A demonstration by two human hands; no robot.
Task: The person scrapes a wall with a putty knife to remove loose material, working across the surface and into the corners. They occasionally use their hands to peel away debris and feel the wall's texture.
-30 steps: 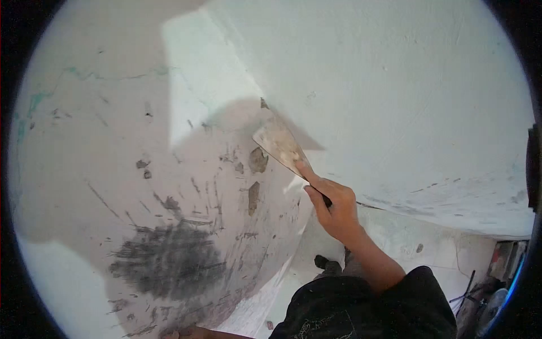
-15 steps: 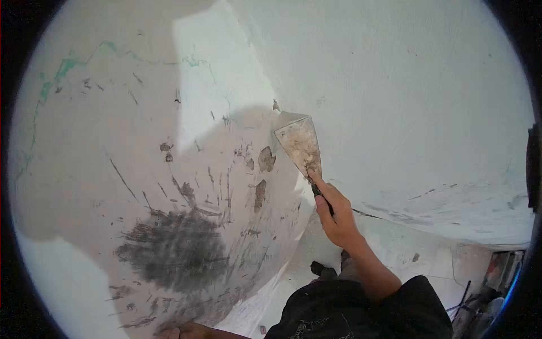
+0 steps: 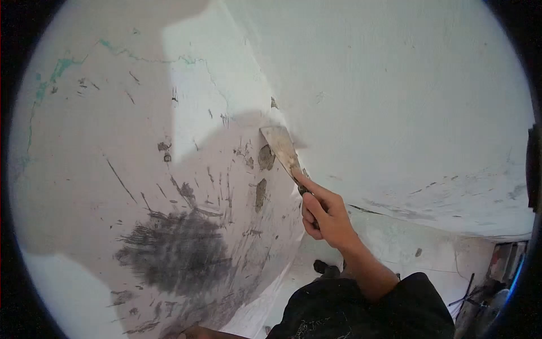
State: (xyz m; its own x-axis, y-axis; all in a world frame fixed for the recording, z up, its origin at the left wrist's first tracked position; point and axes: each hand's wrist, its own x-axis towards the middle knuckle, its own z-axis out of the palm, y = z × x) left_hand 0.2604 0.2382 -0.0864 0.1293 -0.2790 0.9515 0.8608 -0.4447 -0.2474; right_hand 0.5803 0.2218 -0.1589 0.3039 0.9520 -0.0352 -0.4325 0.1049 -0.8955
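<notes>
Low down by the wall, only a sliver of the left hand (image 3: 196, 333) shows, its grip impossible to tell. The right hand (image 3: 324, 217) is closed round a plaster-crusted metal putty knife (image 3: 280, 148), forefinger along its handle, blade laid into the corner of the scuffed white plaster wall (image 3: 169, 169).

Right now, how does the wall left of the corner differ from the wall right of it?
The left wall bears a big dark smudge, scratches and chipped patches; the right wall is almost plain white, with faint marks low down. The left wall has a green line near its top; the right wall has none. Both meet at the corner where the right hand holds a putty knife.
</notes>
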